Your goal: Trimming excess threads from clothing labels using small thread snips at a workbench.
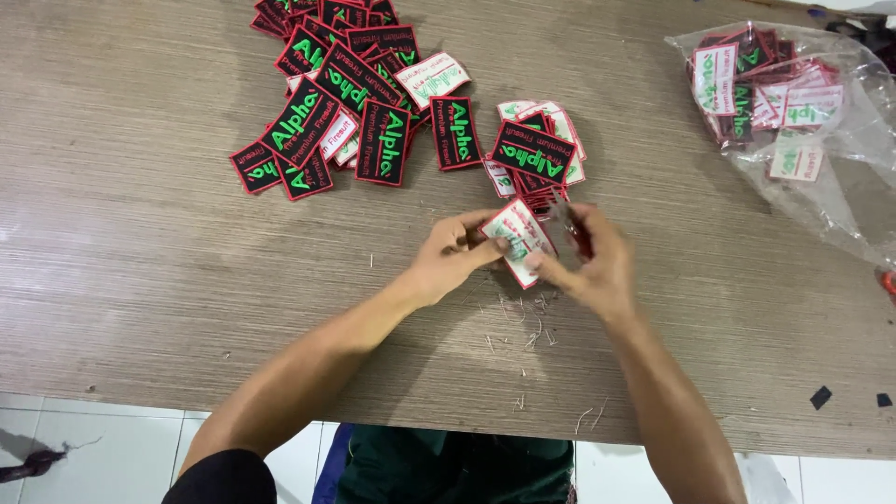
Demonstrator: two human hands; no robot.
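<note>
Two hands (527, 257), patch (520, 240) tilted diagonally.

One head camera looks steeply down, close over the wooden table (140, 261) (single view only)

Even, bright light; soft shadows; right hand (597, 266) motion-blurred.

Both hands, L (448, 257) & R (593, 266), pinch white-backed patch (519, 238) over wood table (140, 233); patch pile (345, 93) behind.
</note>
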